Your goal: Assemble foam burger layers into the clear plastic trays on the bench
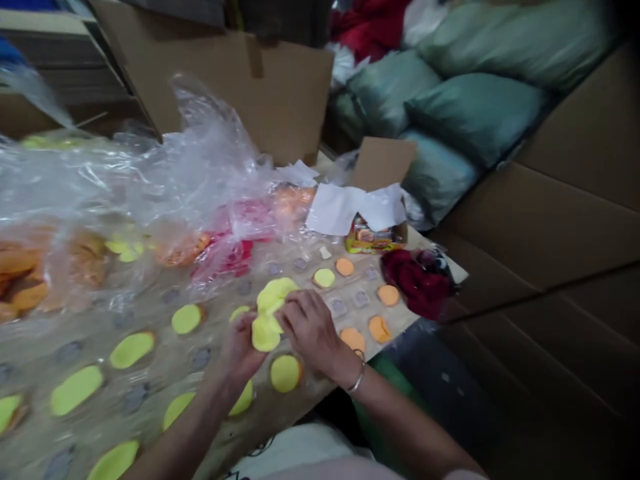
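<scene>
My left hand point(239, 352) and my right hand point(311, 328) meet over a brown work surface point(165, 373), both pinching a small stack of yellow-green round pads point(270, 308). The stack fans out between the fingers. A bracelet sits on my right wrist. More yellow-green discs point(131, 349) lie in rows to the left. Orange discs point(379, 327) lie to the right of my hands.
Crumpled clear plastic bags point(150, 180) with orange and red pads cover the back of the surface. A dark red cloth point(417, 281), white paper point(350, 207) and a small colourful packet point(373, 239) lie at the right end. Cardboard boxes point(575, 200) and stuffed green sacks point(475, 113) stand around.
</scene>
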Motion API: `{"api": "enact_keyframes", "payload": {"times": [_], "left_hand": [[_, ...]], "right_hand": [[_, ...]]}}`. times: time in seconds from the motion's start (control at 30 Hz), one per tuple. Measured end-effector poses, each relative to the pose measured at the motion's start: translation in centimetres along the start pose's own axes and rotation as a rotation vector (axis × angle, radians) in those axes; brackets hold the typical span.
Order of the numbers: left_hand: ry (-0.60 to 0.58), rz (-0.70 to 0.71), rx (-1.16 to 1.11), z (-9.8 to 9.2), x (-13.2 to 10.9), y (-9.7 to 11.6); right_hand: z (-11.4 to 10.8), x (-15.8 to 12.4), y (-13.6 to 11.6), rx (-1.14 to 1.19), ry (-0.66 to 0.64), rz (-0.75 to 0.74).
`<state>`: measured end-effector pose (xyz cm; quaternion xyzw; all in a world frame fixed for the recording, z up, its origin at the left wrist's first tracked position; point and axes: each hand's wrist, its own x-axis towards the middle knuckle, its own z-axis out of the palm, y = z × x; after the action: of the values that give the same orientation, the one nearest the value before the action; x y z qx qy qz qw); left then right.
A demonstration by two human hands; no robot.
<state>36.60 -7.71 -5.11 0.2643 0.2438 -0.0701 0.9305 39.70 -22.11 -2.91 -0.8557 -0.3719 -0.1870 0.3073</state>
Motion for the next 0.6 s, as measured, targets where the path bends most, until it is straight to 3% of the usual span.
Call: {"api": "enact_keyframes", "payload": {"times": [0.07, 0.2, 0.37, 0.5, 0.57, 0.6], "left_hand": [[0.002, -0.047, -0.040, 0.5, 0.7, -1.2], [0.004, -0.111, -0.028, 1.8, 1.8, -3.6], [0.007, -0.182, -0.005, 3.4, 2.6, -5.3], [0.029, -0.145, 0.011, 3.8, 3.2, -5.2], [0.061, -0.118, 0.044, 3.7, 3.3, -4.8], [0.082, -0.101, 0.060, 3.6, 3.3, -4.6]], "right_hand": [[-0.6, -1.1, 0.5, -0.021, -0.017, -0.001], [-1.7, -2.4, 1.4, 0.023, -0.050, 0.152], [-2.5, -3.8, 3.8, 0.236, -0.085, 0.202], [-2.6, -3.2, 10.2, 0.578, -0.048, 0.406], [-2.5, -2.0, 14.7, 0.541, 0.044, 0.552], [-2.4, -1.3, 16.8, 0.446, 0.029, 0.604]]}}
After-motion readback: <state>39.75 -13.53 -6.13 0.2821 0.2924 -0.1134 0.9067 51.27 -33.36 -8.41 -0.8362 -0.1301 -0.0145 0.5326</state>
